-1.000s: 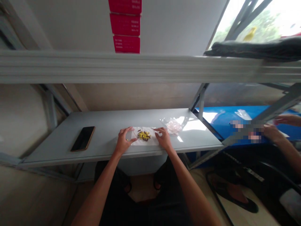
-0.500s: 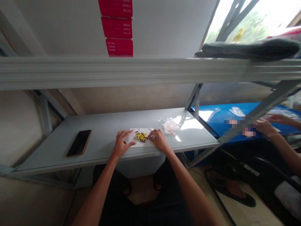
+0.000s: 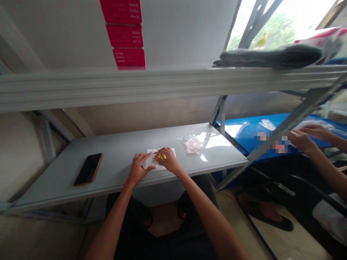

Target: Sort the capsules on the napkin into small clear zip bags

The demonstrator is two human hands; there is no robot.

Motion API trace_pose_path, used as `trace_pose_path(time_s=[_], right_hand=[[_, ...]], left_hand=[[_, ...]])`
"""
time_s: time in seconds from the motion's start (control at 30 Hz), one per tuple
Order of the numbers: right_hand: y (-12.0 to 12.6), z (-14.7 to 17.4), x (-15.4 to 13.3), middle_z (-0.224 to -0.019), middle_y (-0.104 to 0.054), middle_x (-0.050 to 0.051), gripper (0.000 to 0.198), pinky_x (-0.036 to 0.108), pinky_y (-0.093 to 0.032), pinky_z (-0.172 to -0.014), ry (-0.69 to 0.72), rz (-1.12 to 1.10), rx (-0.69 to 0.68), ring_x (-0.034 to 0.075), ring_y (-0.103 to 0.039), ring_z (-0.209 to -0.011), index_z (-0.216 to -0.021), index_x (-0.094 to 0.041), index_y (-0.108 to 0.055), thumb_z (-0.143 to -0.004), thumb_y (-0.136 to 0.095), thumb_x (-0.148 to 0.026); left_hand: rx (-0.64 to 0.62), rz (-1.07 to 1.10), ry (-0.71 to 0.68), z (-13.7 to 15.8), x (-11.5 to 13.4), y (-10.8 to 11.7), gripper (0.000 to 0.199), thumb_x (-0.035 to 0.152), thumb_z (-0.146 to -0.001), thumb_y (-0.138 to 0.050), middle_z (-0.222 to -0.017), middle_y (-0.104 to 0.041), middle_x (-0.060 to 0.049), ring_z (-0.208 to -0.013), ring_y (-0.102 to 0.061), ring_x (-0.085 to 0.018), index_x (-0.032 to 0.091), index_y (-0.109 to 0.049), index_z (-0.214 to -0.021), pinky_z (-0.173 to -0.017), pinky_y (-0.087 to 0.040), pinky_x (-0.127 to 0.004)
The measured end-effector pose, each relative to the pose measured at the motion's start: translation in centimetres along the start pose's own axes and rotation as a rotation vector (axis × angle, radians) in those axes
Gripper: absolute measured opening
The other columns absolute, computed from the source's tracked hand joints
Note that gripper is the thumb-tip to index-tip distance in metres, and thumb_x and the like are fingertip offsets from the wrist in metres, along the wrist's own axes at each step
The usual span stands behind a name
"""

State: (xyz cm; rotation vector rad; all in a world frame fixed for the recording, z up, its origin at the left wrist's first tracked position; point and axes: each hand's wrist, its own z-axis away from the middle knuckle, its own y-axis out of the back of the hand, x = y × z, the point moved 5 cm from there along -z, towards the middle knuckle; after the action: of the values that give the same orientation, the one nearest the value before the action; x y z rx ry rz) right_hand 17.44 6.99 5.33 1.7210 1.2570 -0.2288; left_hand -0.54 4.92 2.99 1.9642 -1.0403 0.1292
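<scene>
Several small yellow and dark pieces (image 3: 162,157) lie in a pile on a white sheet (image 3: 159,167) near the table's front edge. My left hand (image 3: 138,168) rests at the sheet's left side, thumb and fingers apart in a curve. A single small dark-and-yellow piece (image 3: 143,167) shows between its thumb and fingers, apparently lying loose. Over the pile is my right hand (image 3: 168,161), its fingers drawn together and pointing left. The fingertips are partly hidden, and whatever they pinch cannot be made out.
A clear bag of pale pink pieces (image 3: 194,145) lies to the right, a phone (image 3: 88,169) to the left. A shelf beam (image 3: 162,85) crosses above the grey table (image 3: 119,144). At the right, another person's hands (image 3: 303,139) work over a blue table (image 3: 238,135).
My right hand has moved left from the sheet's right edge to over the pile, covering part of it. My left hand stays by the sheet. The whole view has shifted slightly.
</scene>
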Motion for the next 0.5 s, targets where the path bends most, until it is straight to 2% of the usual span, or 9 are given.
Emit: trace_pose_path(time_s=[0.07,0.13,0.23,0.33,0.5], right_hand=[[-1.2,-0.3,-0.5,-0.096,-0.077,0.002,0.01,0.035,-0.038,-0.092,0.028,0.009,-0.044,0.02,-0.066,-0.098,-0.082,-0.023,-0.075,-0.09,-0.073,-0.019],[-1.5,-0.3,-0.4,-0.097,-0.077,0.003,0.01,0.035,-0.039,-0.091,0.039,0.004,-0.031,0.02,-0.066,-0.098,-0.083,-0.023,-0.076,-0.092,-0.072,-0.02],[0.0,0.2,1.3,-0.097,-0.076,0.005,0.013,0.035,-0.042,-0.092,-0.014,0.01,0.092,0.02,-0.065,-0.093,-0.089,-0.022,-0.077,-0.094,-0.066,-0.019],[2.2,0.9,4.3,-0.094,-0.072,0.007,0.016,0.038,-0.044,-0.093,-0.115,0.112,0.203,0.022,-0.063,-0.093,-0.092,-0.021,-0.078,-0.092,-0.064,-0.015],[2.8,1.5,7.4,-0.107,-0.069,0.008,0.026,0.039,-0.045,-0.097,-0.088,0.253,0.038,0.023,-0.059,-0.101,-0.106,-0.023,-0.08,-0.087,-0.067,-0.01]], left_hand=[[0.013,0.007,-0.009,0.0,0.0,0.0,0.068,0.063,-0.081,-0.07,-0.12,-0.069,-0.01,-0.11,-0.057,-0.028,0.027,-0.062,-0.138,-0.101,-0.046,-0.044],[0.024,0.007,-0.013,0.0,0.0,0.0,0.066,0.061,-0.082,-0.07,-0.118,-0.07,-0.01,-0.108,-0.057,-0.027,0.026,-0.062,-0.138,-0.1,-0.046,-0.044],[0.027,0.0,-0.009,0.1,0.1,0.0,0.066,0.058,-0.081,-0.074,-0.116,-0.07,-0.009,-0.107,-0.057,-0.027,0.026,-0.062,-0.138,-0.099,-0.047,-0.043],[0.026,0.0,0.005,0.1,0.2,0.0,0.062,0.052,-0.082,-0.075,-0.116,-0.069,-0.009,-0.108,-0.056,-0.027,0.026,-0.062,-0.137,-0.1,-0.046,-0.043],[0.012,-0.007,0.04,0.1,0.1,-0.1,0.061,0.046,-0.082,-0.078,-0.119,-0.067,-0.007,-0.112,-0.054,-0.027,0.03,-0.061,-0.138,-0.104,-0.045,-0.044]])
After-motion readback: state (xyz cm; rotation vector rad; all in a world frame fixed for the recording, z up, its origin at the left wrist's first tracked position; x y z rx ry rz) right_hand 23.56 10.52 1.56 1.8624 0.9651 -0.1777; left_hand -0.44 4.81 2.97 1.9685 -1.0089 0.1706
